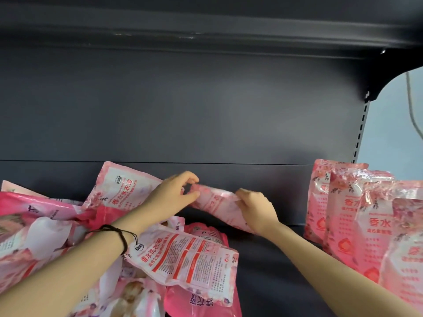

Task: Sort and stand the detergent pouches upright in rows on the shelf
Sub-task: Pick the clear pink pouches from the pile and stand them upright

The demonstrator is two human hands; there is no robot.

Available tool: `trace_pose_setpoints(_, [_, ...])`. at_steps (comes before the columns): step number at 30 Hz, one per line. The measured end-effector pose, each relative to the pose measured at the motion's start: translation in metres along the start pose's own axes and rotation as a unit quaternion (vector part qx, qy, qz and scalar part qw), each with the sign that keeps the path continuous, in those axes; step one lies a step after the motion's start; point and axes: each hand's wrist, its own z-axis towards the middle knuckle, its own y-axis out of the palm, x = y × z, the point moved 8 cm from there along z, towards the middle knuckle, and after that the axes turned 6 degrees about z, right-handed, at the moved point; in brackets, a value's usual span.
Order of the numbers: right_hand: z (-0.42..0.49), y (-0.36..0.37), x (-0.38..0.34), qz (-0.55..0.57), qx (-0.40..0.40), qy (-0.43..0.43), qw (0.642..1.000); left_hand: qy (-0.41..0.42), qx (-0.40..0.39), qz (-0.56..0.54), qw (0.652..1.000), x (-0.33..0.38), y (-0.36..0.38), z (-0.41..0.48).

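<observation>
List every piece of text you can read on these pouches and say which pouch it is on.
"香水洗衣液": pouch lying flat in front, big red line.
"香水洗衣" and a blurred last character: pouch leaning on the back panel.
"香水": upright pouches on the right; the rest is cut off.
Small print on all pouches: too small to read.
Pouch held by left hand and right hand: blurred.

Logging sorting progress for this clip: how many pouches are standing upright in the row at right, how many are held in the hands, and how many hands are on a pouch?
Upright pouches in the right-hand row: 4 visible, the nearest cut off by the frame edge
Held pouch: 1
Hands on it: 2, left hand and right hand
Total pouches counted: 5; the heap at left overlaps too much to count.
</observation>
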Motion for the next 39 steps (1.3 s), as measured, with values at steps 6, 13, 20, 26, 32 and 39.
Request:
trace_pose_setpoints(6, [-0.013, -0.02, 0.035, 0.459, 0.072, 0.163, 0.87, -0.181, 0.038, -0.32, 0.929, 0.004, 0.013, 0.021])
trace_pose_setpoints(13, [-0.032, -0.003, 0.041, 0.543, 0.051, 0.167, 0.821, -0.252, -0.048, -0.502, 0.826, 0.017, 0.073, 0.028])
trace_pose_setpoints(20, [-0.022, -0.039, 0.058, 0.607, 0.163, 0.191, 0.754, -0.213, -0.063, -0.514, 0.829, 0.037, 0.09, 0.036])
trace_pose_setpoints(26, [-0.019, -0.046, 0.077, 0.617, 0.217, 0.209, 0.727, -0.18, -0.02, -0.491, 0.852, 0.051, 0.089, 0.051])
trace_pose_setpoints(32, [-0.017, -0.046, 0.086, 0.555, 0.241, 0.208, 0.768, -0.173, 0.002, -0.5, 0.848, 0.053, 0.097, 0.053])
trace_pose_setpoints(39, [-0.014, -0.099, 0.066, 0.328, 0.326, 0.146, 0.874, -0.053, -0.055, -0.29, 0.954, 0.062, 0.068, 0.046])
